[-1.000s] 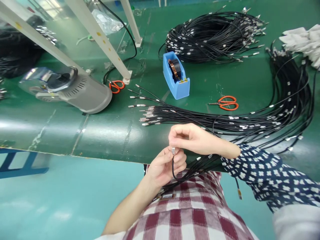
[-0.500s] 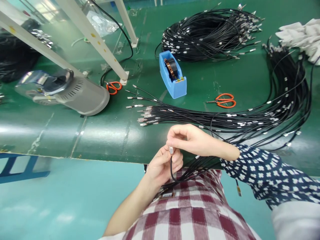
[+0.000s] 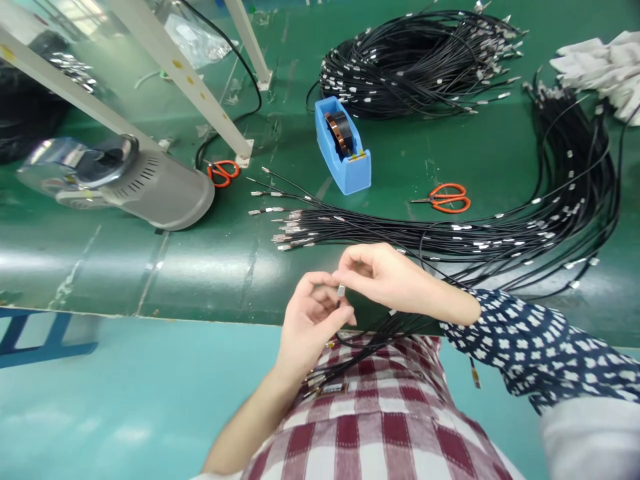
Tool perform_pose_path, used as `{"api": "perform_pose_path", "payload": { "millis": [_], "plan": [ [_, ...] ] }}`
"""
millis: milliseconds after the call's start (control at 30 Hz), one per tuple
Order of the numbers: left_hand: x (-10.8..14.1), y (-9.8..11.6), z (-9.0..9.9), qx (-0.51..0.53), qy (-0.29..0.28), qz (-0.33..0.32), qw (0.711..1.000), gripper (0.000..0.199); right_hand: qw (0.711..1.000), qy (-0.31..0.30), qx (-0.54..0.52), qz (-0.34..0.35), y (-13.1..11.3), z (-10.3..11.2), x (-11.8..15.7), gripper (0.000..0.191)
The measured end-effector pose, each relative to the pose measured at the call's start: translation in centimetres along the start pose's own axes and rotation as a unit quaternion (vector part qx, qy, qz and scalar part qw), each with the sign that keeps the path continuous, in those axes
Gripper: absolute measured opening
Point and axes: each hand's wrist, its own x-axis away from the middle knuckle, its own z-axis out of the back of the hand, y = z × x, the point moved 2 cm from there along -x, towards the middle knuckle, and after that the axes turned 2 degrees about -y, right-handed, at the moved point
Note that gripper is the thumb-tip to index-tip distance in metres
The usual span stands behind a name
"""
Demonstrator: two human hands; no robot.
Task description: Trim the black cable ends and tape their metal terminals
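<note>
My right hand [image 3: 377,273] pinches the tip of a silvery cable connector [image 3: 341,291] between thumb and fingertips. Just below the connector, a short dark piece of its black cable runs down behind my left thumb. Around it, my left hand [image 3: 314,320] has its fingers loosely curled and apart from the thumb, with no firm grip visible. Several black cables [image 3: 370,343] lie across my lap against the checked apron, their ends near my left wrist. Beyond my hands, a bundle of black cables [image 3: 380,230] with metal ends stretches along the green table.
A blue tape dispenser [image 3: 353,170] stands behind the bundle, orange-handled scissors [image 3: 449,198] to its right. A coiled cable heap [image 3: 400,67] lies farther back. At left are a grey machine [image 3: 160,190], a second pair of scissors [image 3: 223,173] and white posts [image 3: 200,93].
My left hand has loosened from the connector and cable, its fingers spreading and shifting left. My right hand stays at the connector's tip. The view has shifted slightly.
</note>
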Motion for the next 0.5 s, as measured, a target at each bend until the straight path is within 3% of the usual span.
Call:
{"api": "perform_pose_path", "payload": {
  "millis": [133,233,333,400,500],
  "plan": [
    [0.5,0.7,0.0,-0.171,0.073,-0.079,0.979,0.016,0.995,0.038,0.077,0.057,0.5,0.2,0.1,0.024],
    [0.5,0.6,0.0,-0.213,0.073,-0.097,0.97,0.013,0.976,0.036,0.157,0.145,1.2,0.7,0.6,0.022],
    [0.3,0.3,-0.4,-0.227,0.05,-0.069,0.97,0.013,0.955,0.023,0.225,0.19,2.1,1.1,1.4,0.022],
    [0.1,0.0,-0.9,-0.206,0.04,-0.037,0.977,0.014,0.959,0.032,0.224,0.173,2.6,1.1,2.0,0.025],
    [-0.5,-0.5,-1.6,-0.136,0.047,0.006,0.99,0.016,0.981,0.05,0.16,0.092,3.1,0.9,2.7,0.028]
  ]
}}
